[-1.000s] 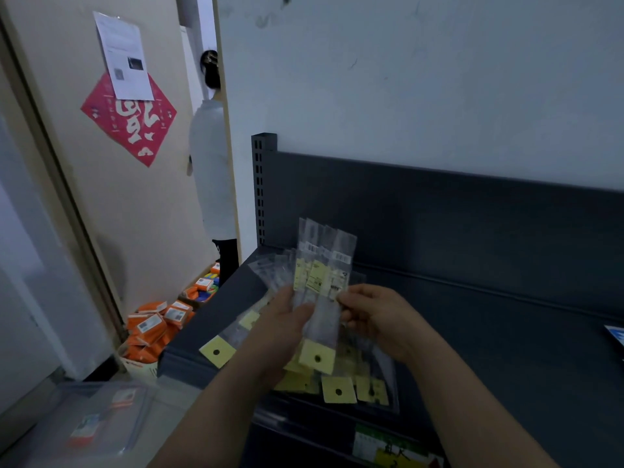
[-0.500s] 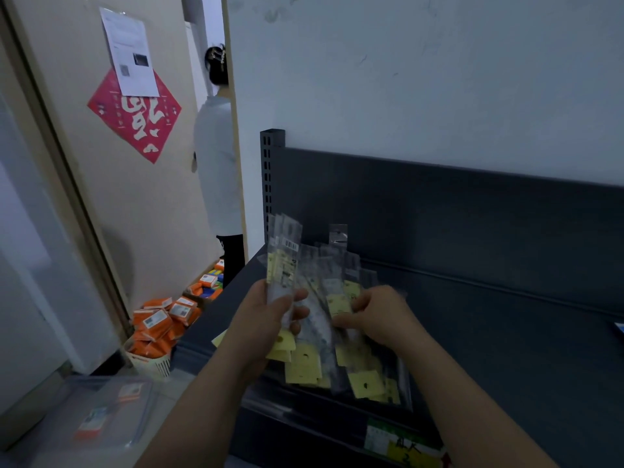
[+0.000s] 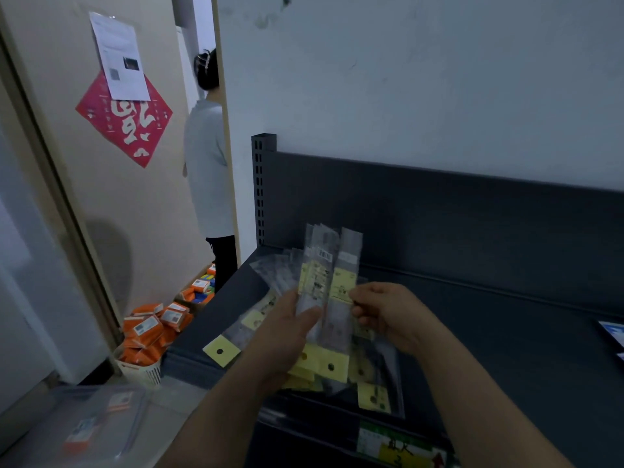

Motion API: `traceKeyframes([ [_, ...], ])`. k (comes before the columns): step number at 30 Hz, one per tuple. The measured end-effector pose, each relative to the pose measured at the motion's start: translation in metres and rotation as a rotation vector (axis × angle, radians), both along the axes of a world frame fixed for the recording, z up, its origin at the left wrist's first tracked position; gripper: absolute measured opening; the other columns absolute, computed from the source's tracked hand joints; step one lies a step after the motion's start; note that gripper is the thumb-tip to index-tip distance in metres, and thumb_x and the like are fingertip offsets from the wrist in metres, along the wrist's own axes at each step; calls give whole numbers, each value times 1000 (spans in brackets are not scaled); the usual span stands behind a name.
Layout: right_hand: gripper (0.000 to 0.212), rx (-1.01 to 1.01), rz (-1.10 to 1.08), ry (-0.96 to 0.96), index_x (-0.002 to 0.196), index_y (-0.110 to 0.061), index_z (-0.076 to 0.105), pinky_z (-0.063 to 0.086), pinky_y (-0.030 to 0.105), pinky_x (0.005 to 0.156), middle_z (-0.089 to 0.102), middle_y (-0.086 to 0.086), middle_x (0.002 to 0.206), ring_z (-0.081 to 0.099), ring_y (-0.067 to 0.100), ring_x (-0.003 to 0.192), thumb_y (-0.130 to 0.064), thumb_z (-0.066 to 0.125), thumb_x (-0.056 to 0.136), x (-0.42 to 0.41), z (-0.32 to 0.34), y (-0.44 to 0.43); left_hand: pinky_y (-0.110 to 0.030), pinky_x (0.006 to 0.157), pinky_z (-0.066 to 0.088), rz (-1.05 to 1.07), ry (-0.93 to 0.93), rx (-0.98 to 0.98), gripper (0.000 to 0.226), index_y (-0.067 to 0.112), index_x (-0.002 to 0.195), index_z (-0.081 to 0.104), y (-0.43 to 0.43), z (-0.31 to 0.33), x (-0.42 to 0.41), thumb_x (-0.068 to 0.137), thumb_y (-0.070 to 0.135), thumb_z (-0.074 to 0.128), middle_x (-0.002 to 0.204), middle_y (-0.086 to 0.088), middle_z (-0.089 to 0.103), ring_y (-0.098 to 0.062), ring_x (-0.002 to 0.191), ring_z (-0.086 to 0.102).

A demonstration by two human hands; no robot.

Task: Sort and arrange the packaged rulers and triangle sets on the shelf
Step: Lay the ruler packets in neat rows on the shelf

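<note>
My left hand (image 3: pixel 287 332) grips a bundle of clear packaged rulers (image 3: pixel 324 275) with yellow header cards, held upright above the dark shelf (image 3: pixel 506 332). My right hand (image 3: pixel 388 312) pinches the right edge of one pack in that bundle. More packs fan out to the left behind my left hand, one yellow header card (image 3: pixel 221 351) reaching the shelf's left corner. Several other packs (image 3: pixel 371 396) lie flat on the shelf under my hands, near the front edge.
A dark metal back panel (image 3: pixel 439 214) rises behind the shelf. A basket of orange boxes (image 3: pixel 148 336) stands on the floor at left, with a clear plastic bin (image 3: pixel 87 427) nearer me. A person (image 3: pixel 206 163) stands in the doorway. A blue item (image 3: pixel 613 336) lies at the shelf's right edge.
The bundle in my left hand has been raised and squared up, more upright than half a second ago. My right hand moved from the packs on the shelf to the bundle's right edge.
</note>
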State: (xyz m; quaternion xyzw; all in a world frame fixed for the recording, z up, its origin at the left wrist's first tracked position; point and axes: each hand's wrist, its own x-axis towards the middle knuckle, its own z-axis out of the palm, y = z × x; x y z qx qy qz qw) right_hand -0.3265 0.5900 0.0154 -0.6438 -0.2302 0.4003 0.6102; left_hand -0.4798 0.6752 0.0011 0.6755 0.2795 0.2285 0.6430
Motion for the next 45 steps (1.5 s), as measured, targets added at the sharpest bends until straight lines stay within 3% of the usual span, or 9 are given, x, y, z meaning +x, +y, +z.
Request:
traceKeyframes([
  [5, 11, -8, -4, -138, 92, -2, 71, 44, 18, 49, 61, 5, 67, 51, 8, 53, -9, 66, 87, 3, -3, -8, -36, 68, 56, 41, 13, -42, 33, 16, 119, 57, -3, -3, 9, 88, 17, 67, 108, -3, 69, -21, 90, 68],
  [10, 26, -350, -184, -687, 101, -8, 68, 49, 26, 67, 66, 3, 91, 59, 12, 75, -26, 72, 83, 29, -20, -32, -52, 76, 58, 98, 0, -48, 32, 18, 119, 57, 6, -1, 6, 89, 18, 64, 108, -9, 69, -33, 89, 68],
  [13, 53, -504, -84, -752, 106, -13, 63, 51, 32, 78, 61, 5, 108, 58, 17, 94, -50, 77, 70, 31, -29, -37, -60, 79, 54, 126, 7, -5, 36, 19, 111, 60, 10, 3, 7, 78, 30, 66, 102, -11, 70, -37, 88, 67],
  [18, 89, -652, 67, -895, 142, -26, 37, 32, 38, 108, 27, 4, 145, 23, 28, 133, -67, 68, 69, 24, -27, -32, -55, 74, 55, 108, -24, -33, 18, 11, 106, 62, 10, 1, 11, 89, 13, 61, 95, -15, 71, -38, 82, 68],
  [26, 58, -564, 56, -993, 143, -33, 35, 17, 38, 115, 19, -2, 156, 12, 27, 142, -49, 54, 90, 31, -34, -33, -55, 75, 57, 66, -59, -119, 16, 9, 105, 63, 9, -5, 15, 90, 11, 59, 96, -17, 72, -37, 83, 69],
  [33, 74, -593, 236, -1017, 151, -25, 16, 5, 33, 118, 8, -2, 160, 1, 20, 147, -56, 47, 91, 30, -35, -26, -57, 70, 57, 22, -107, -186, 29, 7, 121, 53, 6, -14, 20, 93, 2, 51, 103, -23, 69, -38, 85, 71],
  [37, 91, -606, 166, -969, 141, -20, 38, 22, 40, 116, 26, 5, 153, 21, 24, 141, -74, 55, 70, 29, -34, -21, -47, 64, 58, 20, -116, -194, 28, 1, 119, 51, 5, -14, 21, 91, 0, 52, 97, -29, 67, -39, 74, 71],
  [39, 94, -631, 134, -977, 128, -17, 47, 35, 41, 107, 42, 6, 136, 37, 24, 128, -80, 58, 60, 28, -34, -16, -59, 72, 56, 26, -103, -181, 39, 6, 116, 56, 4, -14, 22, 80, 15, 65, 97, -25, 69, -42, 81, 70],
  [45, 48, -584, 133, -861, 112, -15, 55, 46, 37, 96, 48, 3, 121, 48, 20, 113, -40, 73, 75, 37, -29, -18, -47, 73, 57, 2, -88, -136, 43, 9, 118, 58, 7, -14, 22, 79, 16, 77, 103, -16, 71, -36, 89, 70],
])
